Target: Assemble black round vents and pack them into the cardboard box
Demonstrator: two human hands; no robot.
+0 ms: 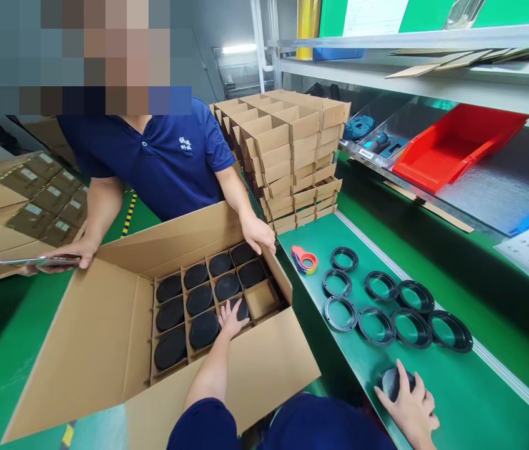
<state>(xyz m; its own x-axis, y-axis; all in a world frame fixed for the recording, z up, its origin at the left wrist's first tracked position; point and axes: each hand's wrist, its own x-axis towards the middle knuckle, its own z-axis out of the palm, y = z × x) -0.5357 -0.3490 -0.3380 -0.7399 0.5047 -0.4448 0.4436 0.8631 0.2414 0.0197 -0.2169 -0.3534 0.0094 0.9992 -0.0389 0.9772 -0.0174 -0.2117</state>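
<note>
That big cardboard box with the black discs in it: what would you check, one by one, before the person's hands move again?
1. Open brown cardboard box flaps folded out: ok.
2. Left hand placed on a round black disc in its divider cell: ok.
3. One empty divider cell beside that disc: ok.
4. Right hand has a firm hold on the black round part on the green table: cannot tell; the fingers only partly cover it.
5. Co-worker's hand off the box: not ok; it rests on the rim.
6. Black rings lying separately on the table: ok.
</note>
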